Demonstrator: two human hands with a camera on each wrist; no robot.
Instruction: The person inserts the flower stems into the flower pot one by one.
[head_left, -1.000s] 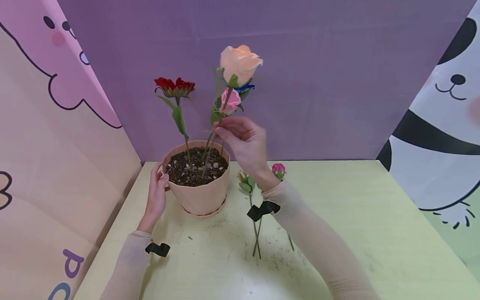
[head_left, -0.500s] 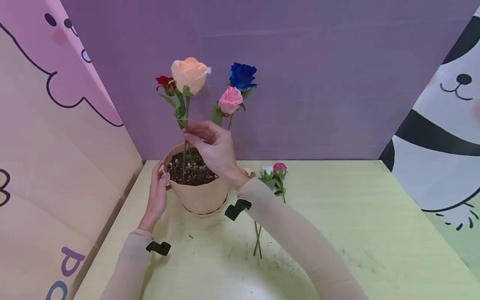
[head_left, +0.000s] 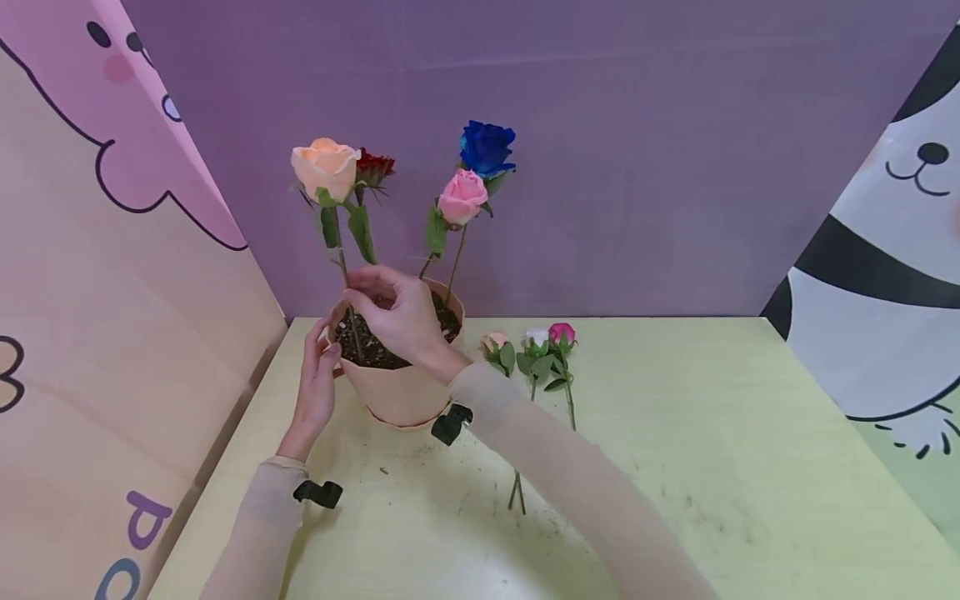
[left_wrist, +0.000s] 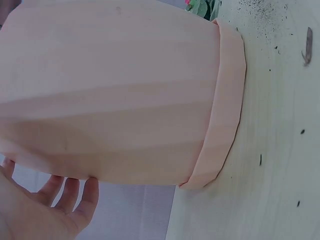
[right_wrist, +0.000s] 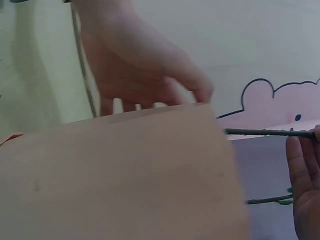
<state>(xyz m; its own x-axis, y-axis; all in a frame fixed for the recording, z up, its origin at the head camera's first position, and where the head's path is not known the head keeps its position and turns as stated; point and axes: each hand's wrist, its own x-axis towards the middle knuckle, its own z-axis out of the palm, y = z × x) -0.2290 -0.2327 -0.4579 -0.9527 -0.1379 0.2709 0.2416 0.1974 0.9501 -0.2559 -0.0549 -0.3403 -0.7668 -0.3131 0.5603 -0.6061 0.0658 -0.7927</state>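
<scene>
At the table (head_left: 712, 450), a right hand (head_left: 401, 315) pinches a peach rose (head_left: 326, 171) by its stem over the left part of a pot (head_left: 397, 396) of soil (head_left: 377, 357); the left hand (head_left: 311, 400), fingers spread, braces the pot's side. Pressing along the leaning stem from a low grip should seat it best; its depth is hidden.

Peach rose (head_left: 326, 170), leaning slightly left, stem down inside upright, faceted pale-pink pot (head_left: 399, 395).
</scene>
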